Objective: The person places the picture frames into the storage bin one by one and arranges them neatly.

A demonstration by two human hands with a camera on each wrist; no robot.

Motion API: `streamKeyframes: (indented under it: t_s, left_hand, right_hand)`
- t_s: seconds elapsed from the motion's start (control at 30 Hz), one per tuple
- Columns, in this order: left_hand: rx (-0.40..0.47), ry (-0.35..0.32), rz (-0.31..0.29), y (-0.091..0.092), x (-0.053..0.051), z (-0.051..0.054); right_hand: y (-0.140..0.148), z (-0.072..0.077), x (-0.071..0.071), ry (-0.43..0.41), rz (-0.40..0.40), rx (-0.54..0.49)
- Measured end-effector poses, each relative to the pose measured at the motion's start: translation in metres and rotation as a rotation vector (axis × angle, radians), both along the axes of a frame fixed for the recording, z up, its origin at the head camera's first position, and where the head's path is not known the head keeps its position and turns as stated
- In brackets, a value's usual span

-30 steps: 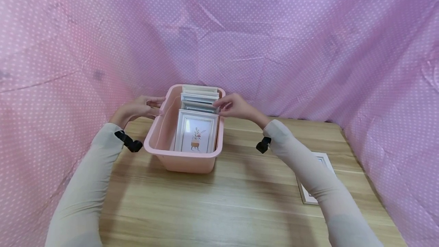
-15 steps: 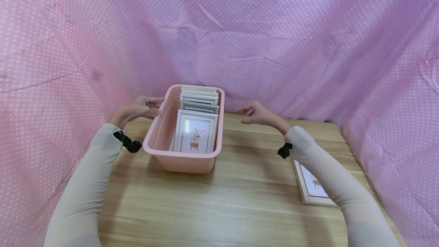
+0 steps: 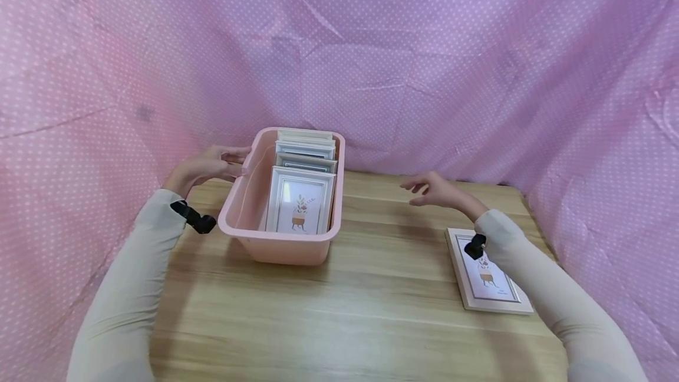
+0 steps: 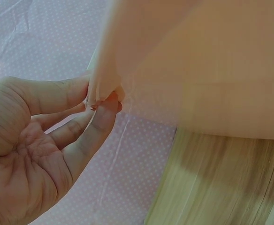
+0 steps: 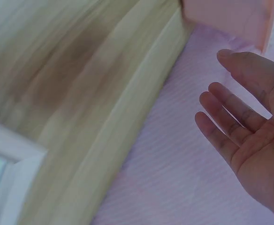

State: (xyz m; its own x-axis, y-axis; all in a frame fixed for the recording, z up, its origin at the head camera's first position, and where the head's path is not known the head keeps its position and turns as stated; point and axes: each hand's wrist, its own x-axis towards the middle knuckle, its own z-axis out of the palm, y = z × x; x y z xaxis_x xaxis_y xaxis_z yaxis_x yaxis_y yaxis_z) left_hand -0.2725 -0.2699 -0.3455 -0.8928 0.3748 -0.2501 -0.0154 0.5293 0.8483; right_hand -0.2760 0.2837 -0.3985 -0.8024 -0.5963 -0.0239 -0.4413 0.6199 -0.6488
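A pink plastic bin stands on the table at the left of the head view. Several white picture frames lean one behind another inside it, the front frame showing a potted-plant print. My left hand pinches the bin's left rim between thumb and fingers, as the left wrist view shows at the handle lip. In mid-air right of the bin, my right hand holds nothing, its fingers relaxed and apart. Another white picture frame lies flat on the table below the right forearm, which covers part of it.
The wood-grain table ends at the back against a pink dotted cloth, which also hangs along both sides. A black strap is round the left wrist, and a similar strap is on the right.
My right hand has left the frames at the bin's right edge and moved right and slightly nearer. More of the flat picture frame shows. The left hand stays on the rim.
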Motion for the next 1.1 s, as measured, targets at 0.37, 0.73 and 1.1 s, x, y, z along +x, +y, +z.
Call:
streamKeyframes:
  t_s: [0.37,0.73,1.1]
  left_hand:
    - [0.014,0.003,-0.019,-0.002,-0.001,-0.002]
    - [-0.016,0.025,-0.031,-0.001,-0.003,0.001]
    - [-0.045,0.049,-0.052,0.001,-0.002,0.003]
  right_hand:
    - [0.070,-0.018,0.017,-0.002,-0.090,0.017]
    - [0.126,-0.026,0.025,0.010,-0.119,0.059]
    - [0.167,-0.039,0.043,-0.141,-0.219,0.104]
